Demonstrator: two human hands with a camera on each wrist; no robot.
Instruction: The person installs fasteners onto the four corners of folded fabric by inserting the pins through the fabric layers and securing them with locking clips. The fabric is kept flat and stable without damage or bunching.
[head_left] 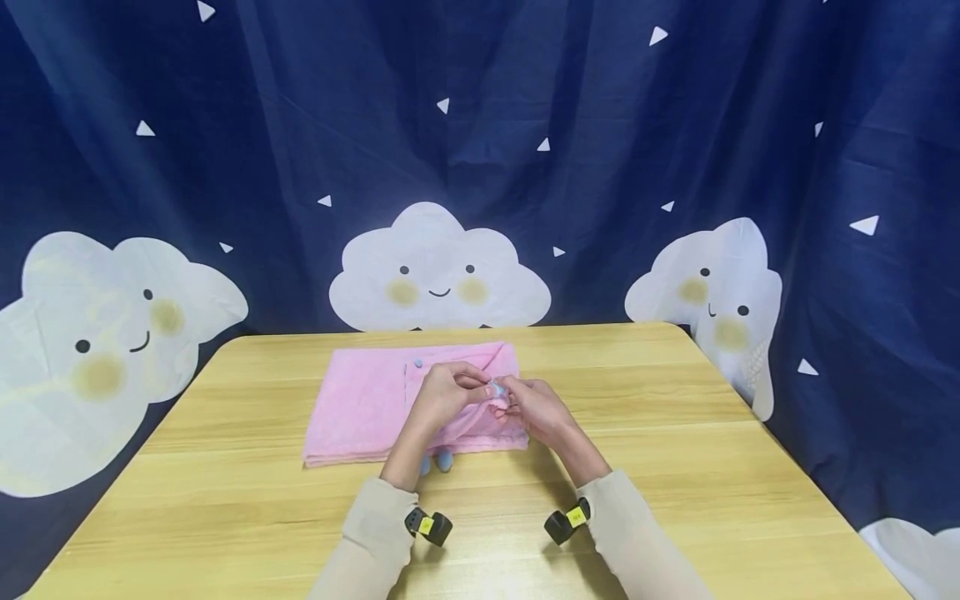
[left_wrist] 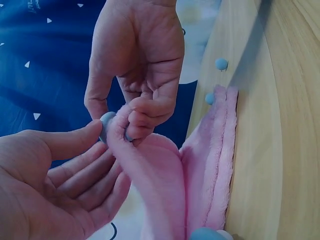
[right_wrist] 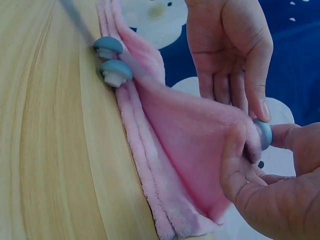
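Note:
A pink fleece towel (head_left: 360, 408) lies folded at the middle of the wooden table (head_left: 675, 467). One of its corners is lifted between both hands. My right hand (head_left: 536, 408) pinches this raised corner (right_wrist: 200, 130) with curled fingers (left_wrist: 145, 107), and a blue round button (right_wrist: 264, 134) sits at the pinch. My left hand (head_left: 444, 390) is at the same corner with fairly straight fingers (right_wrist: 235, 75). Its thumb (left_wrist: 80, 137) touches the blue button (left_wrist: 106, 122) and its palm is open under the fold. Two blue mushroom-shaped pegs (right_wrist: 112, 60) rest at the towel's near edge (head_left: 442, 461).
A dark blue curtain (head_left: 525, 125) with white cloud faces hangs behind the table and down both sides. Small black cameras (head_left: 429, 527) sit on both wrists above the front of the table. Another blue dot (head_left: 416, 364) shows on the towel's far part.

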